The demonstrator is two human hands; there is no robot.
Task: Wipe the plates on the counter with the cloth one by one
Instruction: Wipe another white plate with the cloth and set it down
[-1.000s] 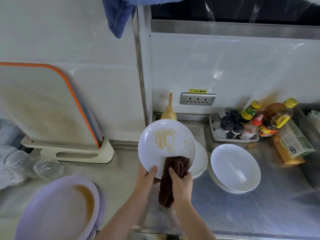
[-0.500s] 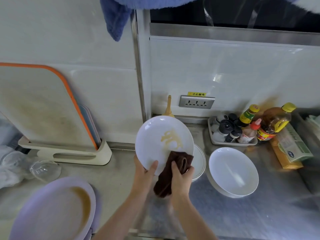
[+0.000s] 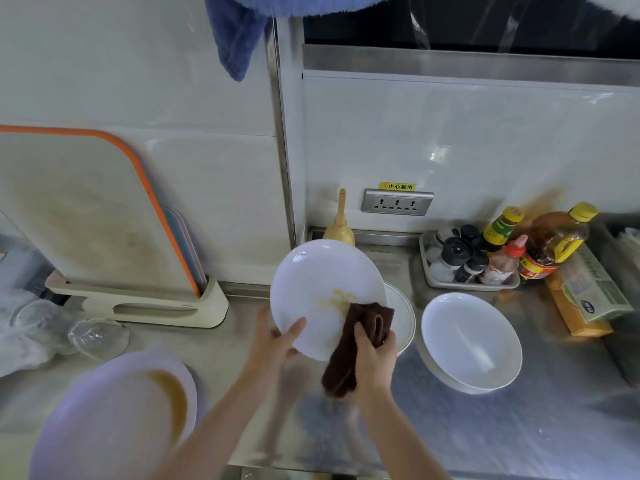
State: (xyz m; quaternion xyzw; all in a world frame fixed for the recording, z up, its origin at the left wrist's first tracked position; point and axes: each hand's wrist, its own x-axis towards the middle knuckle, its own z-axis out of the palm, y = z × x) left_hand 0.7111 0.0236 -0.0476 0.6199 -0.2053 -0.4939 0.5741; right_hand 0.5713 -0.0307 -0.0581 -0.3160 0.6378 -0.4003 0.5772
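My left hand (image 3: 277, 337) holds a white plate (image 3: 311, 282) tilted up above the steel counter, thumb on its lower rim. A smeared yellow-brown stain sits near the plate's lower middle. My right hand (image 3: 375, 355) grips a dark brown cloth (image 3: 360, 337) pressed on the plate's lower right, just beside the stain. Behind the held plate lies another white plate (image 3: 403, 317), mostly hidden. A deep white bowl (image 3: 471, 341) rests to the right. A lilac plate (image 3: 114, 420) with a brown stain is at the near left.
A tray of spice jars (image 3: 464, 265) and sauce and oil bottles (image 3: 554, 244) stand at the back right, with boxes (image 3: 585, 299) beside them. A cutting board rack (image 3: 138, 299) and glass dishes (image 3: 97, 336) are on the left. A blue towel (image 3: 235, 39) hangs overhead.
The cloth has slid up the plate's lower right and over part of the stain, which looks smaller and smeared. The plate has shifted slightly in my left hand.
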